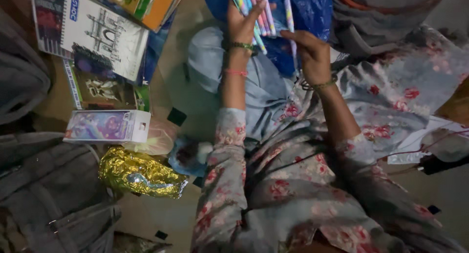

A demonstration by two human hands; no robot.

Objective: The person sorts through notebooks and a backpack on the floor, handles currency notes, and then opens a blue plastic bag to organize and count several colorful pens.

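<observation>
My left hand (243, 24) is raised at the top centre and grips a bunch of pastel striped pens (258, 8) fanned between its fingers. My right hand (309, 52) is beside it, its fingers pinching one pen (288, 16) of the same kind. Both wrists wear green bead bangles, and the left one also has a pink band. Behind the pens lies a blue plastic bag (312, 8). My floral grey sleeves and lap fill the lower middle of the view.
Books lie at the upper left: a spiral notebook (93, 30), a green-edged book (105, 89) and orange books (146, 3). Below them sit a small purple box (107, 126) and a crumpled gold foil bag (139, 172). Grey cloth (44, 194) fills the lower left.
</observation>
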